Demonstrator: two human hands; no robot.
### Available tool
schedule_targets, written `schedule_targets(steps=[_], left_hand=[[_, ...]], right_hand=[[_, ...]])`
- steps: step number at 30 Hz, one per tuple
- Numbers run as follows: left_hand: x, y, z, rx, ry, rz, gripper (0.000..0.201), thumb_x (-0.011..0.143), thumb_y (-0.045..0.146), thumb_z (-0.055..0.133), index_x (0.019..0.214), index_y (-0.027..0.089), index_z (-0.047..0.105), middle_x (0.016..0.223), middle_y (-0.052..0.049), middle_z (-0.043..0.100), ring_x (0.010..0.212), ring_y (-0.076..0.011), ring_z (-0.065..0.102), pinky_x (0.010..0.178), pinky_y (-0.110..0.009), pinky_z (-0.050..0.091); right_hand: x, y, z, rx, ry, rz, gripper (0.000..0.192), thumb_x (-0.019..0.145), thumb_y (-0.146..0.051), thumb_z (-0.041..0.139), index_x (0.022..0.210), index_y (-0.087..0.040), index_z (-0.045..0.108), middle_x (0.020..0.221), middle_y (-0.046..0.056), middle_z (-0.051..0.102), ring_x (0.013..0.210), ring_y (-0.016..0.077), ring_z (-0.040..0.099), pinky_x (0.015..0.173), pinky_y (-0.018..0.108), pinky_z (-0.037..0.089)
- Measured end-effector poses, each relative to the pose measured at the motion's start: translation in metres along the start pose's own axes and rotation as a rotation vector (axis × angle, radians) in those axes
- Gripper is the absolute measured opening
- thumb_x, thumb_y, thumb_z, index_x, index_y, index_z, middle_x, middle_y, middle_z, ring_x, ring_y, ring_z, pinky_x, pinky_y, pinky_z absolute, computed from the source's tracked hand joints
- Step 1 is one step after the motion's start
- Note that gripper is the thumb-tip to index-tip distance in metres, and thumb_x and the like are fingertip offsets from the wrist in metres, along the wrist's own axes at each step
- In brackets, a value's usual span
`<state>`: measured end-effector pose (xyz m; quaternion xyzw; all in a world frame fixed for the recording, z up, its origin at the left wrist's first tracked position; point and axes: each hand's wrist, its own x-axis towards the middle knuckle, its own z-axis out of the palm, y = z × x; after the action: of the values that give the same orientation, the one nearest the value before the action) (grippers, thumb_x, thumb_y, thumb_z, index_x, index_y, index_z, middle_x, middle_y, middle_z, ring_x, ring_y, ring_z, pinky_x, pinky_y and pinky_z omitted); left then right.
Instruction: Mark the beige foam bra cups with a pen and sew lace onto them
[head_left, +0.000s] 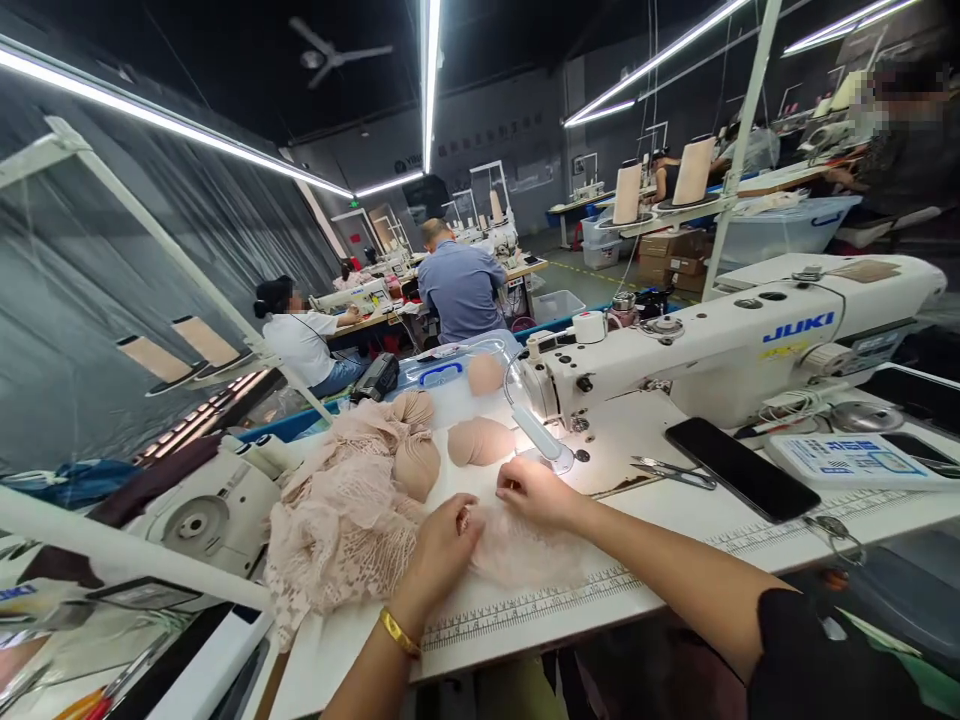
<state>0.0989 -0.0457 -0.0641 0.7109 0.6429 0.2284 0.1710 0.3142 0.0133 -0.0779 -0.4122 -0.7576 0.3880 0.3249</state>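
Observation:
A piece of sheer pale-pink fabric (529, 555) lies at the table's front edge, under and between my hands. My left hand (444, 545), with a gold bracelet at the wrist, has its fingers curled on the fabric's left edge. With thumb and fingertips pinched together, my right hand (538, 492) is at its upper edge, close to the needle area of the sewing machine (720, 330). A beige moulded bra cup (480, 442) rests just beyond my hands. Left of them is a heap of pink lace (337, 510), with another cup (417, 466) against it.
Thread snips (675, 472), a black phone (742, 468) and a blue-and-white box (847, 458) lie on the right. A printed ruler (540, 605) runs along the front edge. A second machine (202, 520) stands left. Co-workers sit ahead, beyond a clear plastic bin.

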Motion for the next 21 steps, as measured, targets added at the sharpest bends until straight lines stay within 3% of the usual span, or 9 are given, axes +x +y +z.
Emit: schedule_targets(steps=[2, 5, 7, 10, 14, 19, 21], left_hand=[[0.004, -0.002, -0.015, 0.012, 0.034, 0.014, 0.037, 0.09, 0.046, 0.061, 0.116, 0.021, 0.074, 0.088, -0.003, 0.073, 0.078, -0.0232, 0.069, 0.073, -0.034, 0.054], [0.022, -0.013, -0.037, 0.092, 0.221, -0.029, 0.049, 0.094, 0.045, 0.057, 0.132, 0.016, 0.065, 0.127, -0.016, 0.069, 0.117, -0.0319, 0.064, 0.099, -0.043, 0.05], [0.037, -0.022, -0.044, 0.157, 0.324, -0.081, 0.05, 0.092, 0.034, 0.057, 0.136, 0.011, 0.062, 0.138, -0.023, 0.063, 0.134, -0.0386, 0.054, 0.111, -0.051, 0.041], [0.052, -0.034, -0.043, 0.2, 0.384, -0.143, 0.037, 0.088, 0.024, 0.056, 0.12, 0.01, 0.07, 0.121, -0.025, 0.071, 0.125, -0.0415, 0.061, 0.108, -0.056, 0.041], [0.052, -0.037, -0.044, 0.167, 0.446, -0.152, 0.028, 0.091, 0.028, 0.051, 0.093, 0.015, 0.076, 0.105, -0.024, 0.076, 0.112, -0.0412, 0.066, 0.103, -0.057, 0.045], [0.031, -0.012, -0.054, -0.027, 0.545, -0.116, 0.038, 0.095, 0.044, 0.049, 0.11, 0.019, 0.074, 0.119, -0.015, 0.075, 0.115, -0.0341, 0.066, 0.101, -0.047, 0.05], [0.022, 0.005, -0.05, -0.186, 0.441, -0.084, 0.039, 0.092, 0.051, 0.056, 0.106, 0.02, 0.074, 0.106, -0.011, 0.078, 0.099, -0.0293, 0.07, 0.087, -0.039, 0.055]], right_hand=[[-0.002, 0.007, -0.002, 0.155, -0.052, 0.053, 0.016, 0.098, -0.028, 0.054, 0.084, -0.021, 0.056, 0.078, 0.0, 0.066, 0.065, 0.0147, 0.058, 0.057, 0.025, 0.044], [-0.009, 0.019, -0.008, 0.347, -0.074, 0.147, 0.023, 0.099, -0.041, 0.047, 0.086, -0.023, 0.051, 0.074, -0.001, 0.066, 0.053, 0.0121, 0.051, 0.046, 0.023, 0.039], [-0.012, 0.025, -0.01, 0.435, -0.063, 0.202, 0.025, 0.095, -0.045, 0.05, 0.083, -0.024, 0.047, 0.072, -0.001, 0.065, 0.05, 0.0113, 0.048, 0.045, 0.024, 0.037], [-0.012, 0.028, -0.01, 0.528, -0.042, 0.252, 0.028, 0.09, -0.049, 0.057, 0.08, -0.024, 0.047, 0.07, -0.001, 0.064, 0.052, 0.0115, 0.049, 0.047, 0.024, 0.035], [-0.009, 0.027, -0.009, 0.604, -0.037, 0.262, 0.03, 0.084, -0.048, 0.065, 0.077, -0.023, 0.05, 0.067, -0.002, 0.063, 0.055, 0.0119, 0.05, 0.049, 0.023, 0.034], [-0.007, 0.027, -0.014, 0.639, -0.036, 0.285, 0.032, 0.081, -0.049, 0.071, 0.079, -0.022, 0.054, 0.076, 0.002, 0.069, 0.054, 0.0109, 0.05, 0.048, 0.023, 0.033], [-0.006, 0.028, -0.017, 0.639, -0.045, 0.294, 0.036, 0.081, -0.053, 0.072, 0.08, -0.021, 0.056, 0.083, 0.004, 0.073, 0.055, 0.0107, 0.052, 0.048, 0.023, 0.034]])
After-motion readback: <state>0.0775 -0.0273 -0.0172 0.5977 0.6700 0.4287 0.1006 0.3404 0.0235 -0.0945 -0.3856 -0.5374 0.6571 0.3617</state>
